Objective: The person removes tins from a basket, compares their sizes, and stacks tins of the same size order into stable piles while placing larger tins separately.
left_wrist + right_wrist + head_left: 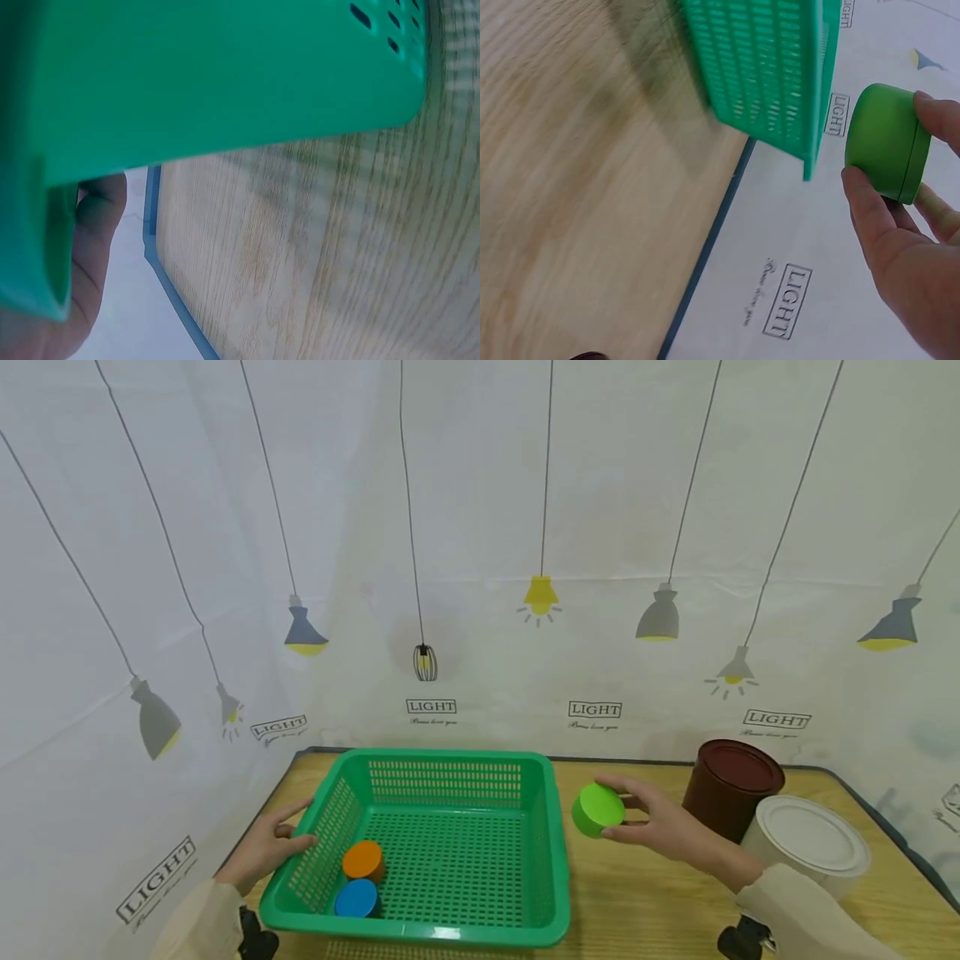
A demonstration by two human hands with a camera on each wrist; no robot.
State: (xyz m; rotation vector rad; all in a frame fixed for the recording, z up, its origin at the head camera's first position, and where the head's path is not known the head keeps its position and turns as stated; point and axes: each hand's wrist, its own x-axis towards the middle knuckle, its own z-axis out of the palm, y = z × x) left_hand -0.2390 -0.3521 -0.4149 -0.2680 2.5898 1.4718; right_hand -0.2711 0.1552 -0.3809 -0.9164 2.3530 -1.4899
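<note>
My right hand [660, 822] pinches a small, round, bright green container [598, 810] between thumb and fingers, just beyond the right side of a green plastic basket [558, 852]. A thin seam runs round this container [889, 142] near one end in the right wrist view. At the basket's left side, my left hand [266, 847] holds the rim, its thumb reaching over the edge. In the left wrist view the basket wall [225, 75] hides much of that hand. An orange round container [363, 862] and a blue one [357, 899] stand side by side in the basket's near left corner.
A dark red lidded canister [731, 785] and a white lidded canister [810, 839] stand on the right of the wooden table [630, 902], close to my right forearm. Behind the table hangs a pale cloth [480, 527] printed with lamps.
</note>
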